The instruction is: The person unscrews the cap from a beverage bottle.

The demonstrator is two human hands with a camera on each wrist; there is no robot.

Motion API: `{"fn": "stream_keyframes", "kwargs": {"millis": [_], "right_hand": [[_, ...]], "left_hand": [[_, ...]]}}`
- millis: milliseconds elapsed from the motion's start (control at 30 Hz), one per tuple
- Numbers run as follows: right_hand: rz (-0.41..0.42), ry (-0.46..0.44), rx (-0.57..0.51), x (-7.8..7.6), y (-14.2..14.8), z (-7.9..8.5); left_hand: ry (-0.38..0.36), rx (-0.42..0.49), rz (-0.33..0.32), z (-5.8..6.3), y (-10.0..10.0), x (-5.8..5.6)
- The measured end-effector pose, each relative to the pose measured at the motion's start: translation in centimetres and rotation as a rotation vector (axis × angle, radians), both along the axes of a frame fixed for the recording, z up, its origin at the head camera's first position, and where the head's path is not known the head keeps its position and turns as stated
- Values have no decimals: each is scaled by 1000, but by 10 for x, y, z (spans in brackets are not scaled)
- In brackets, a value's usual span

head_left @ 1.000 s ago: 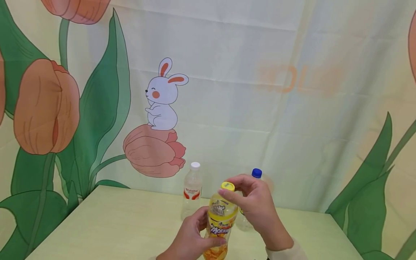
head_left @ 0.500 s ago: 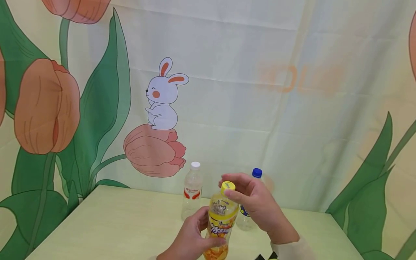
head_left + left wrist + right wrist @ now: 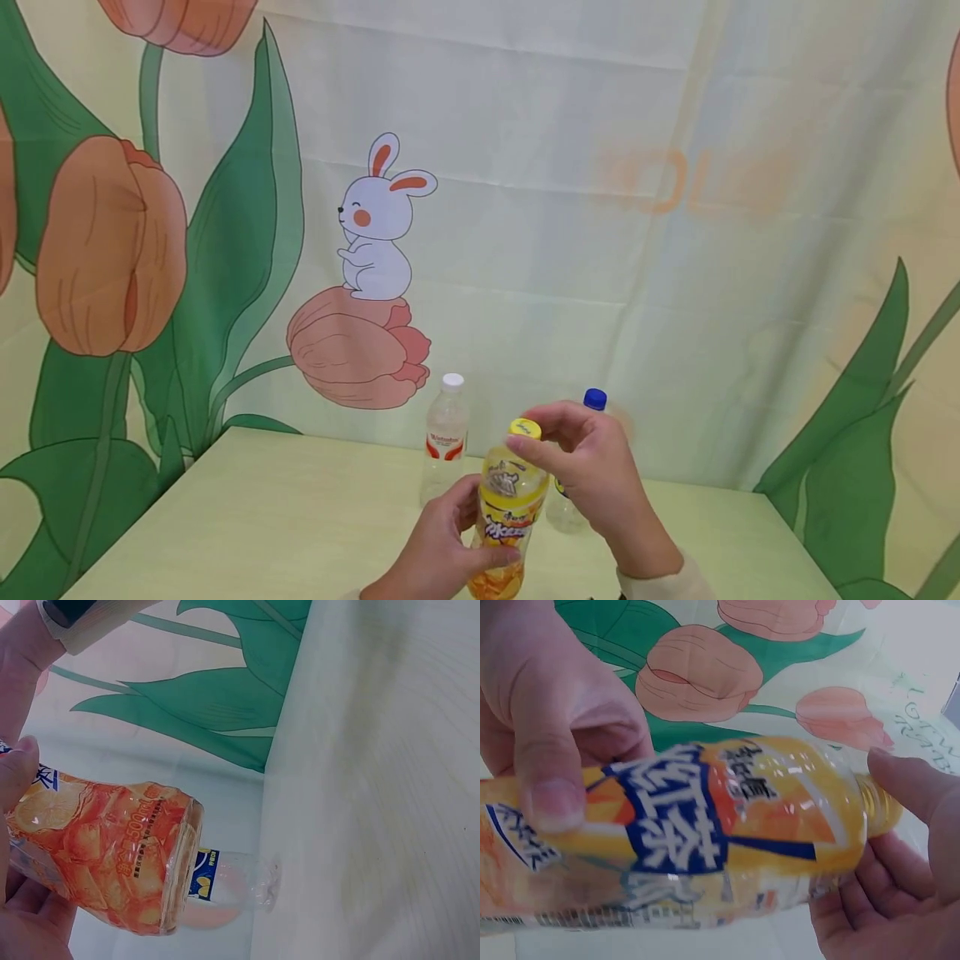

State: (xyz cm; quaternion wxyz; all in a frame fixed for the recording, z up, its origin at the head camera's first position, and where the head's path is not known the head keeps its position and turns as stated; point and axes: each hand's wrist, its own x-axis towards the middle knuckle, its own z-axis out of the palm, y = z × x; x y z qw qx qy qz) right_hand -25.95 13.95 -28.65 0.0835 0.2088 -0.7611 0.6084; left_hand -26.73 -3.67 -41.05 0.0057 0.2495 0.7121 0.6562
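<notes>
A clear bottle with a yellow and orange tea label stands slightly tilted in front of me, clear of the tabletop in the left wrist view. My left hand grips its lower body, thumb across the label. At the top, my right hand pinches the yellow cap between thumb and fingers. The right wrist view shows the right thumb at the bottle's neck, with the other fingers curled underneath. In the left wrist view the bottle's orange base points toward the table.
A clear bottle with a white cap stands on the pale table, behind my left hand. Another clear bottle with a blue cap stands behind my right hand, partly hidden. A curtain with tulips and a rabbit hangs behind the table.
My right hand turned away with its fingers loosened around the cap, then came back to pinch it. The cap's printed mark has rotated. My left hand and the bottle stay nearly still.
</notes>
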Motion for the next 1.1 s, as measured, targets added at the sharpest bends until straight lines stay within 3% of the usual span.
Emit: {"fn": "stream_keyframes", "kwargs": {"millis": [233,367,467,600,733,833,933,1100], "right_hand": [[263,-13,112,-11,13,2],[336,-25,120,-15,16,1],[298,-67,86,-16,14,-1],[130,-93,-9,-12,5,-2],[-54,-55,-62,-5,-6,-2],[-124,-23,-65,-3,-9,-3],[-79,-13,-64,-4,-8,-4],[166,-38,-8,-11,2,-5]], "left_hand": [[-56,3,-20,-1,-1,-1],[-61,-1,-13,-2,0,-1],[-54,-5,-4,-2,1,-1],[-15,-13,9,-1,2,-2],[-4,-16,13,1,3,-1],[-22,-16,14,2,2,-1],[-24,-5,6,2,2,0],[0,18,-19,-1,1,-1]]}}
